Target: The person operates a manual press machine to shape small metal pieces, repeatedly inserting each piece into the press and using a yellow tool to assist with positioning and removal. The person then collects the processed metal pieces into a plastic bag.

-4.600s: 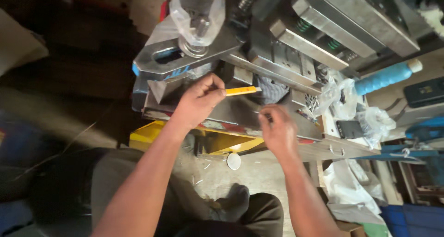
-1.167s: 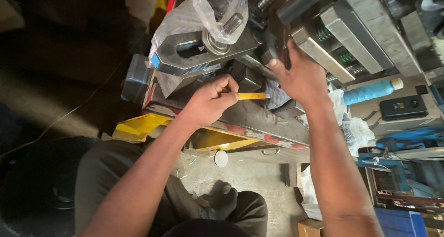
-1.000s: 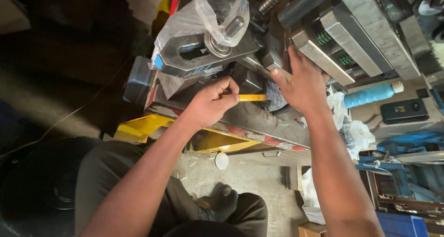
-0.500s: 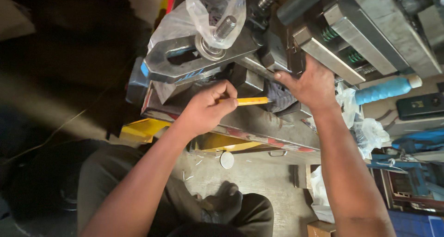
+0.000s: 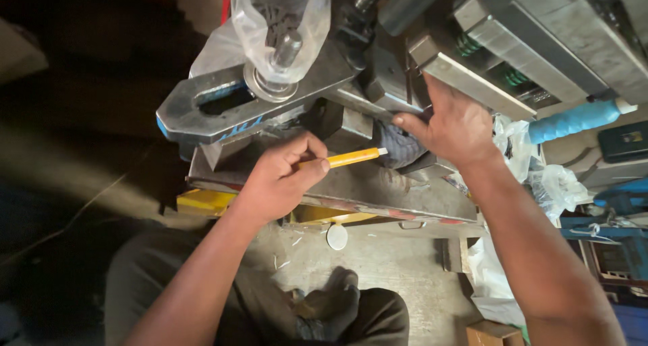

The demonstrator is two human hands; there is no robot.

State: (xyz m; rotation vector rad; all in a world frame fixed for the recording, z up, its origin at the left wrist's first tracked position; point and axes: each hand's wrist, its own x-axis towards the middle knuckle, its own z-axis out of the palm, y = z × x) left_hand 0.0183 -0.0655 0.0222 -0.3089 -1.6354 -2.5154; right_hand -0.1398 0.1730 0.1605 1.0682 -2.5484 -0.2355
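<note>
My left hand (image 5: 283,177) is closed around a slim yellow tool (image 5: 347,158) with a pale tip. That tip points right, toward a dark cloth-wrapped part (image 5: 398,147) on the grey metal machine base (image 5: 378,187). My right hand (image 5: 455,126) rests with spread fingers on the steel block (image 5: 466,83) of the machine, its thumb touching the dark part. A heavy slotted steel clamp (image 5: 223,110) with a bolt and washer (image 5: 273,83) lies above my left hand, and a clear plastic bag (image 5: 287,15) covers the bolt.
A blue-wrapped handle (image 5: 574,120) lies right of the machine, with crumpled plastic bags (image 5: 547,180) below it. A yellow tray (image 5: 206,201) sits under the base. A small white disc (image 5: 336,236) lies on the concrete floor near my knees. Blue tools (image 5: 621,197) sit at the far right.
My right hand left the base's front edge and now lies on the steel block beside the dark part. My left hand kept hold of the yellow tool throughout.
</note>
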